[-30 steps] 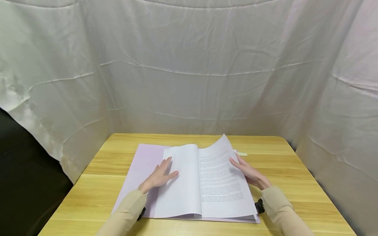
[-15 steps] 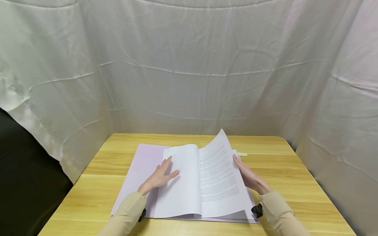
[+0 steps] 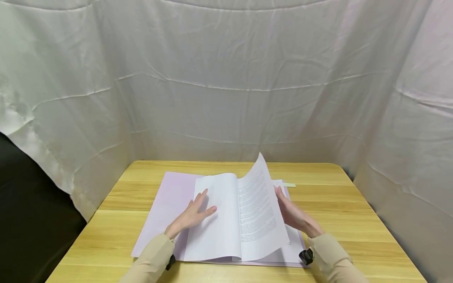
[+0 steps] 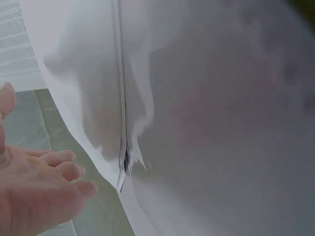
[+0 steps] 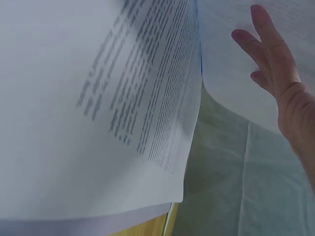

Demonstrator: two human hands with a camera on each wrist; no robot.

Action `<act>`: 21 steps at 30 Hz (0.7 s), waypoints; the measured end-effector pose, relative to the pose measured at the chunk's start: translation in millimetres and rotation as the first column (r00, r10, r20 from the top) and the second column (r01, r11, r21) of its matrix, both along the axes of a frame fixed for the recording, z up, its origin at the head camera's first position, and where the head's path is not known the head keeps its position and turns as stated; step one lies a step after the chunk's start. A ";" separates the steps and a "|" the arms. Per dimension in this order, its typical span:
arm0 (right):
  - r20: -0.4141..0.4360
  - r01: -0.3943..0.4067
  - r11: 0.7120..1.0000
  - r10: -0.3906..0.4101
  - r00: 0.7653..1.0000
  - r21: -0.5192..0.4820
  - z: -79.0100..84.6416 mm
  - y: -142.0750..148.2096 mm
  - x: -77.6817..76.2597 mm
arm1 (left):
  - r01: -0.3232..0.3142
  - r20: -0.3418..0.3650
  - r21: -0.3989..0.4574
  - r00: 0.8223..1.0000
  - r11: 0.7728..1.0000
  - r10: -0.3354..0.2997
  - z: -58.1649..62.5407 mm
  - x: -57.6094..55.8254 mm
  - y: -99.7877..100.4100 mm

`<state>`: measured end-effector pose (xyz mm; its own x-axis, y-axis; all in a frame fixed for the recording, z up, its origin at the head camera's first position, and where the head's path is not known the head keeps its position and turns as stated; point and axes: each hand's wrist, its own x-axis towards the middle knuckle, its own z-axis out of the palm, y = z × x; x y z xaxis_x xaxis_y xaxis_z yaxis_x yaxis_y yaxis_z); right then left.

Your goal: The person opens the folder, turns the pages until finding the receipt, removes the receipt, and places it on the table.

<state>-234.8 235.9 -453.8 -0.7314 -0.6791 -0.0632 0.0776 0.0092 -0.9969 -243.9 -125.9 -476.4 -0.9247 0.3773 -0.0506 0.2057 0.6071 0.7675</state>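
A booklet of printed pages lies open on a lilac folder (image 3: 178,192). My left hand (image 3: 191,215) is spread over the blank left page (image 3: 221,236), thumb apart from the fingers. On the right, a printed page (image 3: 258,214) stands raised and curved, its far corner highest. My right hand (image 3: 295,214) is at that page's outer edge, with part of its fingers hidden behind the sheet. In the right wrist view the right hand (image 5: 290,93) shows fairly straight fingers against white paper, and lines of print (image 5: 152,83) fill the sheet to the left.
The booklet rests near the front of a wooden table (image 3: 339,220). A pale tab (image 3: 290,185) sticks out at the far right of the papers. More sheets (image 3: 293,251) lie under the raised page. Grey cloth (image 3: 226,114) surrounds the table, with something black (image 3: 32,204) at left.
The raised page has swung leftward and uncovered more of the sheet below. My right hand has shifted left with it, its thumb no longer on the page's face. The left hand barely moves.
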 end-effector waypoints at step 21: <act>0.049 -0.037 0.998 0.035 0.998 0.051 1.9 -28.9 7.2 | 0.103 0.115 0.227 0.985 0.968 -0.132 17.9 4.3 12.6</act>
